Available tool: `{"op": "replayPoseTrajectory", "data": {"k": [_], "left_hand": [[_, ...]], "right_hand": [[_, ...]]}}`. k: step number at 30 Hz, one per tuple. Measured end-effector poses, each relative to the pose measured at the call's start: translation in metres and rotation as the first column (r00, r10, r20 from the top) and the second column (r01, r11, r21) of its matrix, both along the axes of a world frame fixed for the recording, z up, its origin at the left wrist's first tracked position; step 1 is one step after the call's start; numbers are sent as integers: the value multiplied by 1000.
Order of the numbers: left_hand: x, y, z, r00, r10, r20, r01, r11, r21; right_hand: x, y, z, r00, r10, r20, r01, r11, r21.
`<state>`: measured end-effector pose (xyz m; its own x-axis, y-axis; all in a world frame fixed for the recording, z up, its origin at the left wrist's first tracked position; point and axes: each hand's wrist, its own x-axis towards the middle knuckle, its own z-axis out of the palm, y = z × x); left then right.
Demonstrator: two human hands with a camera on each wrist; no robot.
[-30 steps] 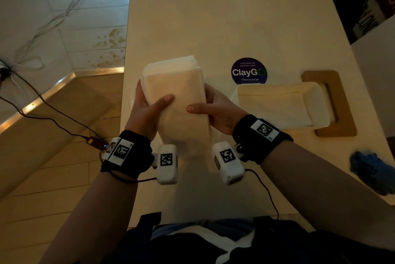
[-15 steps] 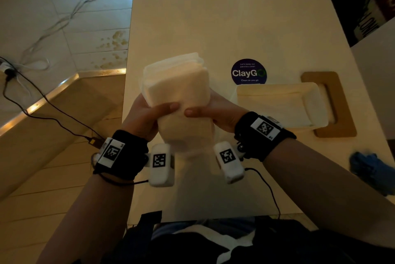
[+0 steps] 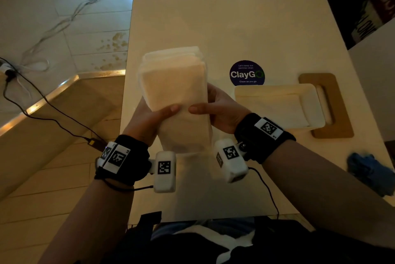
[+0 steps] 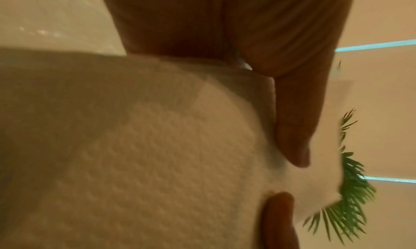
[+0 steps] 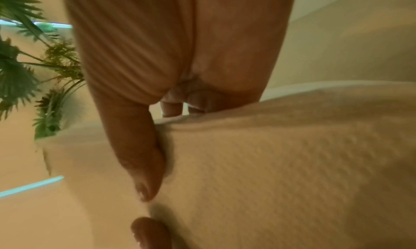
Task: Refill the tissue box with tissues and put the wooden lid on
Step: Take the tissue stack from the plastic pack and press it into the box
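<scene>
White tissues [image 3: 174, 92] stand on end above the bench [image 3: 235, 28], both hands [image 3: 147, 120] [image 3: 222, 111] gripping the lower half; box [image 3: 277, 105] lies at 3 o'clock, nearer the right hand, long axis crosswise to the stack's

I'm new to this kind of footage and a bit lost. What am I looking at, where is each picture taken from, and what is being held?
No machine: a person works with bare hands, wearing a camera on the head and one on each wrist. The head view looks down on a pale square table. The left hand and right hand both grip a thick white stack of tissues. On the table lie an open white rectangular tissue box, a brown wooden lid with a slot, a round dark ClayGo sticker and a blue cloth. The wrist views are close-ups of thumbs on the tissues.
</scene>
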<state>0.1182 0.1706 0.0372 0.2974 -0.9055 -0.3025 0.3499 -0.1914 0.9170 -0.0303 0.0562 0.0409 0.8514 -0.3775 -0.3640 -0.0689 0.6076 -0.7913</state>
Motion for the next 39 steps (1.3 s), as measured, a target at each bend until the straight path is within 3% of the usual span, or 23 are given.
{"op": "replayPoseTrajectory", "data": {"k": [4,8,11,13,16,19,22,25,28,32,34,35,37,39], "left_hand": [[2,0,16,984,97,152,-85,993,-78],[-2,-3,32,977,153,147,-135,982,-130],[-6,-7,31,970,185,159,-166,978,-126],[-7,-7,27,976,101,195,-89,994,-69],[-7,-5,20,972,-7,236,-9,998,67],[-16,-13,15,994,80,77,-85,994,63],[-33,-35,13,985,153,-74,-149,987,61],[-56,-61,11,987,144,-66,-137,985,102],[-79,-82,5,991,119,-55,-109,982,154],[-122,-114,-4,999,13,-39,-4,973,231],[-137,-125,-12,991,-58,122,22,961,276],[-141,-129,-16,950,-123,286,31,951,306],[-144,-133,-20,783,-261,565,40,927,372],[-145,-136,-21,636,-360,683,48,901,431]], "right_hand": [[-1,6,21,998,-37,-58,28,989,-147],[2,9,40,992,-67,-104,40,970,-241],[9,9,45,974,-188,-129,153,958,-242],[10,8,48,947,-309,-88,294,945,-145],[-1,0,46,880,-473,-34,474,871,131],[-24,-4,36,828,-558,-60,550,787,280],[-53,-4,24,795,-604,-57,589,744,315],[-96,-19,17,700,-712,-57,701,670,245],[-148,-45,14,629,-764,-143,774,632,23],[-213,-73,2,612,-699,-370,646,711,-276],[-231,-83,-7,617,-612,-495,501,790,-353],[-236,-88,-10,618,-566,-546,418,825,-381],[-239,-96,-10,613,-476,-631,243,873,-423],[-236,-104,-4,606,-371,-703,81,909,-410]]}}
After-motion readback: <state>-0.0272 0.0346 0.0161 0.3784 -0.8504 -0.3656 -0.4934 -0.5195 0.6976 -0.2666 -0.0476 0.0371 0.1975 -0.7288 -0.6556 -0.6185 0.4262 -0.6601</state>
